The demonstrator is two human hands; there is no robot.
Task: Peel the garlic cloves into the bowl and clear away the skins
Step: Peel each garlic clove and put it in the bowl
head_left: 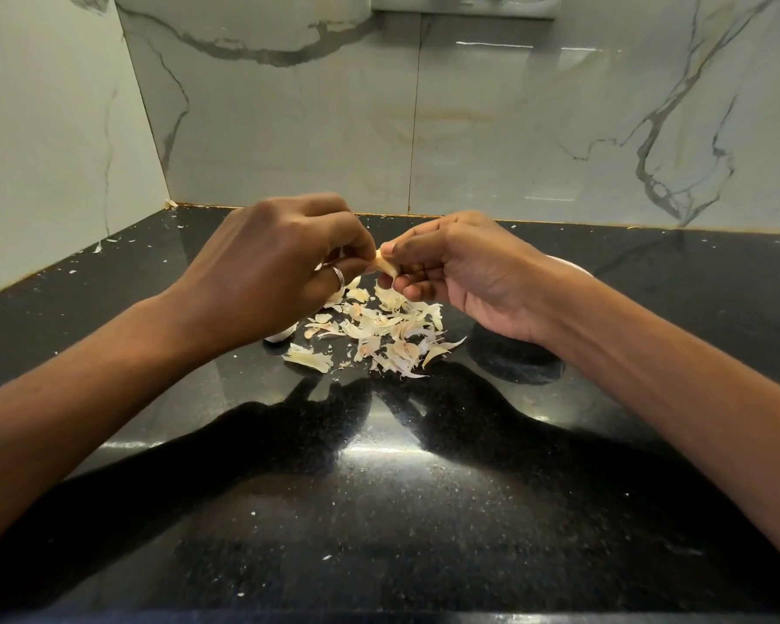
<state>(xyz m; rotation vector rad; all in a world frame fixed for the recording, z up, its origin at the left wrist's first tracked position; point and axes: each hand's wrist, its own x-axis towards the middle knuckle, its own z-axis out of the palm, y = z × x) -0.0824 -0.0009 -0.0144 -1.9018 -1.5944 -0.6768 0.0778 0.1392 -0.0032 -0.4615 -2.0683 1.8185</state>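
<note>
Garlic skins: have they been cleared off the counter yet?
No, the garlic skins lie scattered in a heap on the black counter below the left hand and right hand, which pinch a garlic clove.

Countertop [379, 511]: no text or label readable.
Wall tiles [289, 128]: veining only, no writing readable.
Ring [339, 276]: no marking legible.
Fixture [464, 4] at top edge: no legible lettering.

The left hand [280, 272] wears a thin silver ring [339, 277].
</note>
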